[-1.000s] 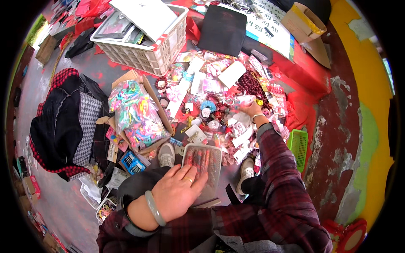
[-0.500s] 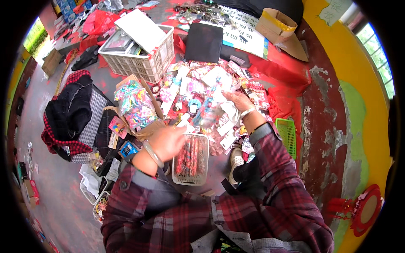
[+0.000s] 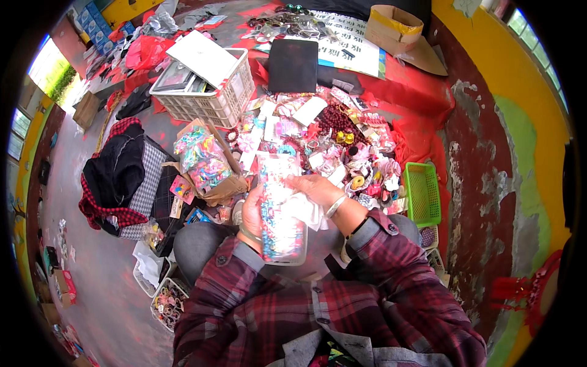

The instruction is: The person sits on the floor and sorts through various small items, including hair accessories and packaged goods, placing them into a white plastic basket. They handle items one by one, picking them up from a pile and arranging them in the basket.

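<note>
Red-painted floor with a red cloth spread over it, yellow and green wall to the right, worn patches showing. Cloth strewn with small bright trinkets and hair accessories, packets and cards mixed in. White plastic crate at upper left, white flat lid-like sheet lying across its top. Black flat pad beyond the pile. Cardboard box of multicoloured hair ties just left of the pile; small green basket on the right; dark garments over a checked bag far left.

Centre, above the lap: clear plastic tray packed with small coloured items, held tilted lengthwise. Left hand curled round its left edge, fingers hidden behind. Right hand, silver bangle at the wrist, fingers bent and closed on the tray's right side, with some white plastic wrap bunched beneath the palm.
</note>
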`<state>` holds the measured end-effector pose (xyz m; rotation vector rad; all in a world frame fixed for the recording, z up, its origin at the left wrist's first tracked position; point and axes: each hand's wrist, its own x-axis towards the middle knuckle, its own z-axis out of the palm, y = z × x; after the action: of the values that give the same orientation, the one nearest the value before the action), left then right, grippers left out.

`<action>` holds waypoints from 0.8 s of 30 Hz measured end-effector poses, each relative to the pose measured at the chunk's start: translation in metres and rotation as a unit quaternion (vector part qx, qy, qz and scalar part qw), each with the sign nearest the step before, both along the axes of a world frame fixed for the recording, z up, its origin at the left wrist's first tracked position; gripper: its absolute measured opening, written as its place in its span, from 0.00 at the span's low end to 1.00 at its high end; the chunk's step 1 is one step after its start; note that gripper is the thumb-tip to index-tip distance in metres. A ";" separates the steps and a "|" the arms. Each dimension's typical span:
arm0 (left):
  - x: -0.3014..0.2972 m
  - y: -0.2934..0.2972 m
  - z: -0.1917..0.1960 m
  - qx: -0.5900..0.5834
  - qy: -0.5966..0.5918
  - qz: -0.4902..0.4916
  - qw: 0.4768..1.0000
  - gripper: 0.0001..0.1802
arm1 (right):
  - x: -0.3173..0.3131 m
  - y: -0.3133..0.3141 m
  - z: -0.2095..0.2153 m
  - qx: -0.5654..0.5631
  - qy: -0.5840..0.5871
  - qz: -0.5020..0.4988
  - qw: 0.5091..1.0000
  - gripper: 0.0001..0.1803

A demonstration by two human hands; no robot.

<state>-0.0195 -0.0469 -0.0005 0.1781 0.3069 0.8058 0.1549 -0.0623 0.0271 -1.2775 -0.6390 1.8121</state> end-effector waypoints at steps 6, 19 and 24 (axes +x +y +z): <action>0.007 0.008 0.009 -0.045 0.042 0.061 0.996 0.26 | 0.070 0.022 0.007 0.066 -0.013 -0.177 0.982 0.11; 0.002 0.027 0.003 -0.018 -0.003 0.051 0.999 0.31 | 0.057 0.026 0.023 0.286 0.015 -0.238 0.928 0.22; 0.003 0.033 -0.005 0.011 0.086 0.104 0.991 0.32 | -0.011 -0.008 0.027 0.449 -0.260 -0.032 0.855 0.24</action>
<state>-0.0163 -0.0137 -0.0051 0.2402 0.4859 1.0034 0.1443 -0.0706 0.0538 -1.0636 -1.4973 0.8482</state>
